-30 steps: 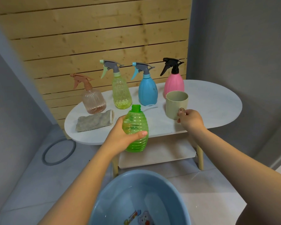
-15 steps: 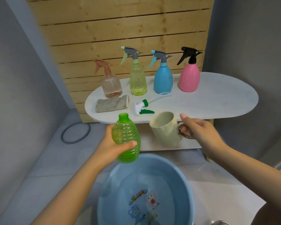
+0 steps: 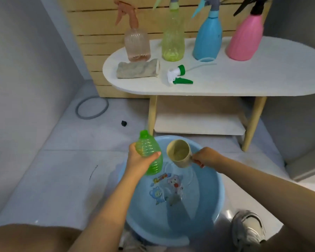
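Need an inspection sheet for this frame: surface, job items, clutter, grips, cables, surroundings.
Surface: white oval table on wooden legs, shelf beneath.
Job's things: uncapped green bottle and beige cup held over the blue basin on the floor; basin seems to hold shallow water; spray head lies on the table.
Clutter: folded cloth, peach spray bottle, yellow-green spray bottle, blue spray bottle, pink spray bottle, on the table.
Grips: left hand wraps the bottle; right hand holds the cup's handle.
Cables: nothing seen.
Surroundings: wooden slat panel, grey ring and small black bit on the floor, shoe beside the basin.
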A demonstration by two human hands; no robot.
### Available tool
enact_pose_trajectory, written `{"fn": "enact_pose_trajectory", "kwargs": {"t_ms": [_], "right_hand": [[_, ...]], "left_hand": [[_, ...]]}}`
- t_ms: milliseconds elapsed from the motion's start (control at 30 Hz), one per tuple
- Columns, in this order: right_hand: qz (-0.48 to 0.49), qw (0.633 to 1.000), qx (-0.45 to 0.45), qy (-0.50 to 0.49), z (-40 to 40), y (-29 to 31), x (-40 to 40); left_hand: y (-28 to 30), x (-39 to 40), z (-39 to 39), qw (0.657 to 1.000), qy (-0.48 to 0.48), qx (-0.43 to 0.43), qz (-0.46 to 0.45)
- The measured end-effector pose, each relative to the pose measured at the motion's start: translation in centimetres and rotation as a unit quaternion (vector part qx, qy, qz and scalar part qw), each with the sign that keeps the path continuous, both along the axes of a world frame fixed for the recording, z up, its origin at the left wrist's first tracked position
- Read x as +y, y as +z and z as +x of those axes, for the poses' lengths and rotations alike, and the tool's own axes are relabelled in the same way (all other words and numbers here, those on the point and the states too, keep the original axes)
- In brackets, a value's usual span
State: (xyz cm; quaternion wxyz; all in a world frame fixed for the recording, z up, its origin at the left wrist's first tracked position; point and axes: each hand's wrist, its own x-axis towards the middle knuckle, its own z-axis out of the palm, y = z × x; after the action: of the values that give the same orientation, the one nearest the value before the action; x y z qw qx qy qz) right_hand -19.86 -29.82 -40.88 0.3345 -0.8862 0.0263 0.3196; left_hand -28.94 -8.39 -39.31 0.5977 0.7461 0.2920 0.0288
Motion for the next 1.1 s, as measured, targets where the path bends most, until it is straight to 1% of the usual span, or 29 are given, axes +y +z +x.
{"fn": "enact_pose_trajectory", "kwargs": {"t_ms": [33, 133, 233, 300, 367, 400, 467, 500, 567, 667, 767, 833, 867, 900, 1033, 1100], "right_hand": [[-0.012, 1.0, 0.008, 0.012, 0.1, -0.9, 0.2], [-0.076, 0.995, -0.015, 0.069, 0.5, -3.4, 0.9], [-0.194, 0.968, -0.085, 0.133, 0.4, -4.9, 1.8], [-0.244, 0.947, -0.122, 0.167, 0.4, -5.8, 2.4], [-0.294, 0.915, -0.172, 0.218, 0.2, -5.6, 3.0], [-0.315, 0.892, -0.203, 0.252, 0.2, -5.6, 3.4], [-0.329, 0.851, -0.263, 0.315, 0.1, -6.2, 3.9], [-0.331, 0.836, -0.278, 0.338, 0.0, -6.6, 4.1], [-0.353, 0.807, -0.29, 0.374, -0.2, -7.8, 4.6], [-0.417, 0.762, -0.294, 0.399, -0.5, -9.1, 5.1], [-0.43, 0.738, -0.262, 0.449, -1.2, -10.1, 5.2], [-0.422, 0.728, -0.262, 0.473, -1.6, -10.1, 5.4], [-0.415, 0.728, -0.264, 0.478, -1.8, -9.9, 5.5], [-0.401, 0.736, -0.265, 0.478, -1.9, -9.7, 5.7], [-0.356, 0.812, -0.213, 0.411, -1.1, -9.7, 5.7], [-0.337, 0.856, -0.155, 0.36, -0.7, -10.1, 5.3]], "left_hand": [[-0.7, -0.4, 0.2, 1.0, 0.001, 0.004, 0.006], [-3.6, -1.1, 0.6, 0.999, 0.008, 0.01, 0.033], [-5.7, -1.6, 0.5, 0.998, 0.023, 0.001, 0.055], [-7.5, -1.7, 0.3, 0.998, 0.022, 0.013, 0.06], [-8.7, -1.7, -0.1, 0.997, 0.02, 0.031, 0.061], [-9.2, -1.7, -0.3, 0.997, 0.025, 0.043, 0.06], [-10.4, -1.6, -0.7, 0.996, 0.042, 0.058, 0.051], [-10.8, -1.7, -0.9, 0.996, 0.052, 0.058, 0.044], [-11.6, -1.5, -1.2, 0.995, 0.068, 0.065, 0.036], [-12.5, -1.2, -1.5, 0.994, 0.073, 0.078, 0.034], [-13.2, -0.8, -2.0, 0.993, 0.07, 0.087, 0.04], [-13.3, -0.6, -2.0, 0.992, 0.069, 0.092, 0.044], [-13.3, -0.5, -2.0, 0.992, 0.071, 0.096, 0.047], [-13.3, -0.4, -2.0, 0.991, 0.075, 0.099, 0.05], [-13.0, -0.5, -2.0, 0.991, 0.094, 0.09, 0.041], [-12.9, -0.5, -2.0, 0.99, 0.103, 0.085, 0.038]]}}
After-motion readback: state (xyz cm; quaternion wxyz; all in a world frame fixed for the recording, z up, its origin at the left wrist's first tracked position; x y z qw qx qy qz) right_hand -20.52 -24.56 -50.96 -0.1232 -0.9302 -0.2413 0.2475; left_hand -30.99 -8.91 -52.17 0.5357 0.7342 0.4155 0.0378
